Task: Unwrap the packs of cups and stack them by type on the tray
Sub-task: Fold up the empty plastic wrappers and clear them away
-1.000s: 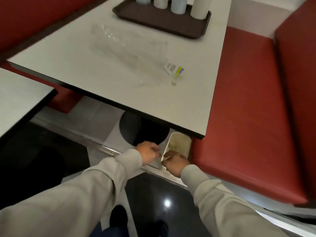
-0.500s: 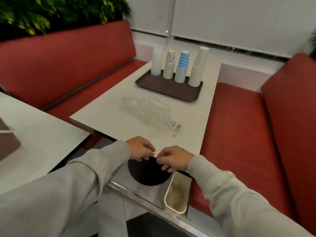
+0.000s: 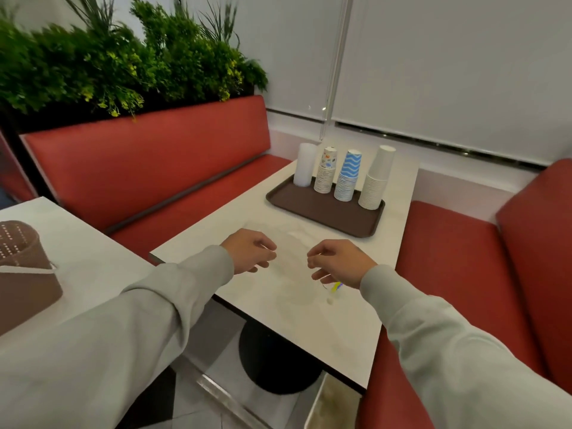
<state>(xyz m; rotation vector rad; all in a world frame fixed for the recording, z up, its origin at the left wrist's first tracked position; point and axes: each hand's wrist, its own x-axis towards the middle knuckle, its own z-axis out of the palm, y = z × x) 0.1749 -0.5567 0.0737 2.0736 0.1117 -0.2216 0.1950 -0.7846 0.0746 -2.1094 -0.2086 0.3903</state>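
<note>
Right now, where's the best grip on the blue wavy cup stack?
Low, round the bottom rims of the blue wavy stack, from the near side. Cups are nested upside down, so a top grip would likely lift one cup; the patterned stack and white stack flank it.

White table (image 3: 278, 317), brown tray (image 3: 309, 207) at its far end, crumpled clear wrapper (image 3: 292, 241) mid-table, small blue-yellow label (image 3: 337, 286) beside it
</note>
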